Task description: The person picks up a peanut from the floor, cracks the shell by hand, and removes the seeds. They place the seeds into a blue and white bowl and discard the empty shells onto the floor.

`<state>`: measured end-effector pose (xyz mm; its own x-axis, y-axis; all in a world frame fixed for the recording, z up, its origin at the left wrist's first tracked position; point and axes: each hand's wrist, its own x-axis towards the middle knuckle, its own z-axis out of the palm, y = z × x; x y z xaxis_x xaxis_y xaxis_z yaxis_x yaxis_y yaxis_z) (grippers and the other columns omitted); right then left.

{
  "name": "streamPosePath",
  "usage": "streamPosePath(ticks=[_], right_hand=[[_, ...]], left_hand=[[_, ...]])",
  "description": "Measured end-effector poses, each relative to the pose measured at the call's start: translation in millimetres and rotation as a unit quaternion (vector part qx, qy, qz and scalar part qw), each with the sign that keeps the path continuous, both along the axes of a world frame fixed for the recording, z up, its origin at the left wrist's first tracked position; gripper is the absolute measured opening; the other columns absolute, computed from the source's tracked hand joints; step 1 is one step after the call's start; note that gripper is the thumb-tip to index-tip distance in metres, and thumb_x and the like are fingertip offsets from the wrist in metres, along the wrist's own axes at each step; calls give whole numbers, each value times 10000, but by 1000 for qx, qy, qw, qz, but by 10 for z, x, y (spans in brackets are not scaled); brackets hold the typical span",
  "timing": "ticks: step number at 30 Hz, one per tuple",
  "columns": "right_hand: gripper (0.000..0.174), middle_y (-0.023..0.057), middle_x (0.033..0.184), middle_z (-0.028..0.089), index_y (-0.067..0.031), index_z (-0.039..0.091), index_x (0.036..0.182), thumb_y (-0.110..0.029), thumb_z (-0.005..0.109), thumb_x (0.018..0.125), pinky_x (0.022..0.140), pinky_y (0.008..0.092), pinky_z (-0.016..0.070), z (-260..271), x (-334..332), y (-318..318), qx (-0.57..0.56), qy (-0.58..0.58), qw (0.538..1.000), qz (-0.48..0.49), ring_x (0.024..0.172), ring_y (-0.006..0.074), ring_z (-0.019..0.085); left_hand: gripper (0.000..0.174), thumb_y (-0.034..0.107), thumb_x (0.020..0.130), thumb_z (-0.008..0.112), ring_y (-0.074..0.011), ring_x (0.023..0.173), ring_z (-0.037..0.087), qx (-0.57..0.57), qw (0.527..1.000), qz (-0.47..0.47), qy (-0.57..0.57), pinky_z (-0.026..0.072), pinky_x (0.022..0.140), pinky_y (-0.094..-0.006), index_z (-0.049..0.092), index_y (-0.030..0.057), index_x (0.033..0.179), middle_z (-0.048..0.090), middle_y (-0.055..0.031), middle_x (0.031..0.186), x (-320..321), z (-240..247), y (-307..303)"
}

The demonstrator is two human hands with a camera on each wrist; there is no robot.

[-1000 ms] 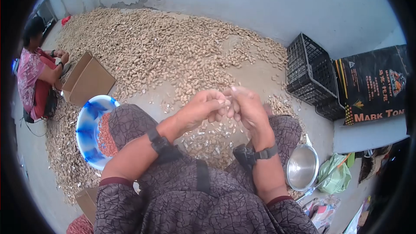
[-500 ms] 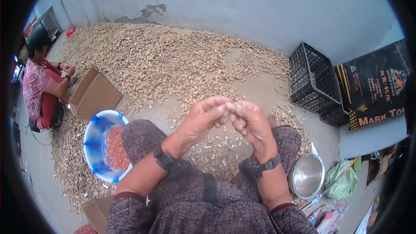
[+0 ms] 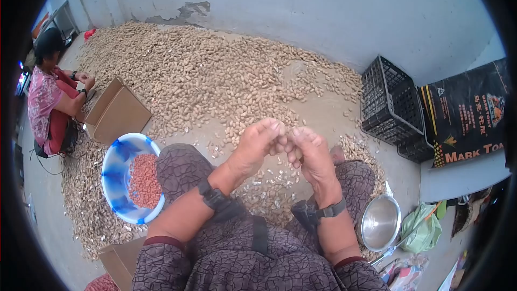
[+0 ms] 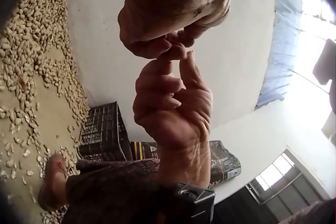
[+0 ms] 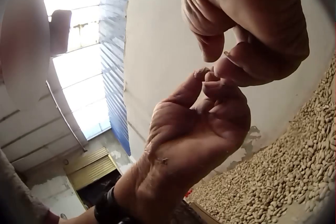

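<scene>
Both hands are raised over the lap, fingertips meeting in front of the knees. My left hand (image 3: 250,151) pinches a peanut between thumb and curled fingers. Opposite it, my right hand (image 3: 318,161) has its thumb and curled fingers at the same peanut, which the fingertips mostly hide. Below the hands lie broken shells (image 3: 269,188) between the legs. To the left, a blue-and-white basin (image 3: 110,170) holds pinkish-red peanut kernels (image 3: 144,180). A wide heap of unshelled peanuts (image 3: 215,70) spreads ahead on the floor.
Black plastic crates (image 3: 390,105) and a black printed sack (image 3: 466,113) stand at the right. Nearer are a metal bowl (image 3: 379,223) and a green bag (image 3: 420,229). At left, another person (image 3: 48,97) sits low behind a cardboard box (image 3: 121,110).
The peanut that showed between the fingertips half a second ago is now mostly covered by them. Both hands have stayed close together. The head view has shifted slightly.
</scene>
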<state>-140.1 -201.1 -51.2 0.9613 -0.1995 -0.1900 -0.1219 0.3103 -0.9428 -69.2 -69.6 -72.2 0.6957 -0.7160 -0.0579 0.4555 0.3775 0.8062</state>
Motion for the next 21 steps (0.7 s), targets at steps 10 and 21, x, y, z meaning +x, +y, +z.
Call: streamPosePath(ticks=[10, 21], right_hand=[[302, 35, 715, 595, -12, 541, 970, -242, 611, 788, 460, 167, 372, 132, -77, -60, -43, -51, 998, 11, 557, 66, 519], [357, 25, 690, 590, -10, 531, 1049, -183, 639, 755, 441, 135, 354, 125, -72, -50, -14, -41, 996, 84, 549, 36, 510]], left_hand=[[295, 203, 865, 503, -45, 593, 461, -65, 992, -105, 5, 367, 520, -160, 537, -11, 1064, 537, -5, 748, -40, 132, -80], [324, 208, 861, 520, -74, 653, 499, -5, 990, -88, -107, 417, 582, -196, 536, -26, 1085, 570, -28, 798, -108, 109, -2]])
